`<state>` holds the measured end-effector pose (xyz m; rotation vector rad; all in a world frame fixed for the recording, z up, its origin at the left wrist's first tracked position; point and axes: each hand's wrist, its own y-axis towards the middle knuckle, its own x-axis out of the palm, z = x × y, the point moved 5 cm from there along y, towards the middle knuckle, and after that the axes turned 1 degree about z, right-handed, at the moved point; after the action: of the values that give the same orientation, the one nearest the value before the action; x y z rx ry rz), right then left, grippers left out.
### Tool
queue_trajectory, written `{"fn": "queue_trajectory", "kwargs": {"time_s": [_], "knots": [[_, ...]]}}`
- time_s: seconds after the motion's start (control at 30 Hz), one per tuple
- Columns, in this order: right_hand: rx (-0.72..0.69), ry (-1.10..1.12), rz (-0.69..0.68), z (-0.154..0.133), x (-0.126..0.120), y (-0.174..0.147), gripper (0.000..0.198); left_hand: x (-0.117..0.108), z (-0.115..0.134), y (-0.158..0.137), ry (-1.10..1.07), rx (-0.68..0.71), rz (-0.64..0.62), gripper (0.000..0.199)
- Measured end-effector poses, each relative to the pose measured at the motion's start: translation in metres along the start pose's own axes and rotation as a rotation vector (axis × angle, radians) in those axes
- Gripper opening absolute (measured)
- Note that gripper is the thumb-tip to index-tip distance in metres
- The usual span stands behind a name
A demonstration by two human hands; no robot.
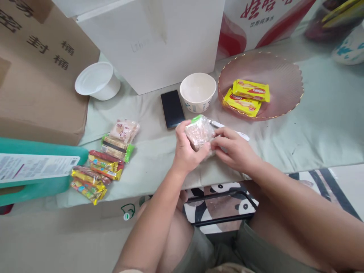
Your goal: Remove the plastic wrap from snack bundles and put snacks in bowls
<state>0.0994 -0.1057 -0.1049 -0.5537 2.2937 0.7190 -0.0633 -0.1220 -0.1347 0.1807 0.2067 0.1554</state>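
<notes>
Between my two hands, above the cloth near the table's front edge, is a square snack pack [199, 132] in clear wrap with a green patch on top. My left hand [187, 149] grips it from the left, thumb along the front. The fingers of my right hand [233, 149] are pinched on the wrap at its right side. Just behind them lies a utensil with a white handle [241, 135], partly covered by the pack and hand. A black phone [173, 109] and a white paper bowl [198, 93] stand just beyond the pack.
A pink gold-rimmed bowl [284, 83] holds yellow wafer packs [250, 91]. Wrapped snacks [116, 148] lie in a row at left, beside a green container [42, 193]. A white tub [99, 83], cardboard box [42, 76] and white box [159, 41] stand behind.
</notes>
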Motion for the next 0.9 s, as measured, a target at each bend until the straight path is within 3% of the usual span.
{"fn": "queue_trajectory", "kwargs": {"time_s": [0.17,0.27,0.37,0.5,0.6,0.67,0.77,0.9], "knots": [[-0.083,0.072,-0.142,-0.003,0.007,-0.001,0.019,-0.023,-0.007,0.015,0.186,0.050,0.102,0.071],[-0.093,0.022,-0.143,-0.003,0.009,-0.002,0.035,-0.027,-0.003,0.021,0.360,0.066,0.119,0.036],[-0.085,-0.030,-0.141,0.000,0.007,-0.003,0.029,-0.033,0.003,0.024,0.527,0.054,0.169,0.011],[-0.050,-0.085,-0.102,0.009,-0.002,-0.002,0.023,-0.038,0.006,0.025,0.540,0.066,0.160,0.006],[-0.025,-0.102,-0.062,0.015,-0.008,-0.001,0.023,-0.030,0.010,0.023,0.530,0.217,0.009,0.025],[-0.017,-0.089,-0.050,0.019,-0.010,0.000,0.024,-0.027,0.011,0.022,0.527,0.246,-0.048,0.029],[0.014,-0.071,-0.025,0.024,-0.015,0.000,0.026,-0.036,0.007,0.026,0.468,0.133,0.043,0.014],[0.073,-0.026,0.042,0.027,-0.029,0.001,0.024,-0.063,-0.006,0.035,0.151,-0.146,0.357,0.003]]}}
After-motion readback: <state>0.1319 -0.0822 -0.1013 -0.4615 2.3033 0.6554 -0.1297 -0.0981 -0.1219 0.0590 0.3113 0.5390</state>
